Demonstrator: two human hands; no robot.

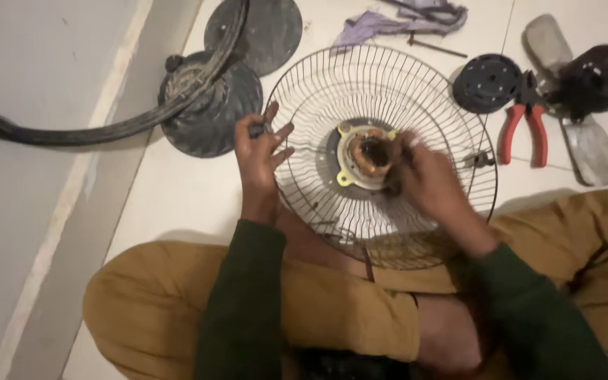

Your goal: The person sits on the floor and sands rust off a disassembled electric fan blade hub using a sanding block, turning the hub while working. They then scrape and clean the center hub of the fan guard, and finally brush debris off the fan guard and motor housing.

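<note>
Wire fan guard point(416, 105) lying flat on white floor tiles point(177, 190) against the knees, motor core point(369, 153) at its hub, axis pointing up toward the camera. Left hand point(258, 151) gripping the guard's left rim, fingers spread; right hand point(427, 179) bunched at the motor, grip blurred, cannot tell. Red-handled pliers point(526, 127) near the guard's right rim.

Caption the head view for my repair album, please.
Left hand grips the wire fan guard rim while the right hand works at its central motor; red pliers lie nearby.
</note>
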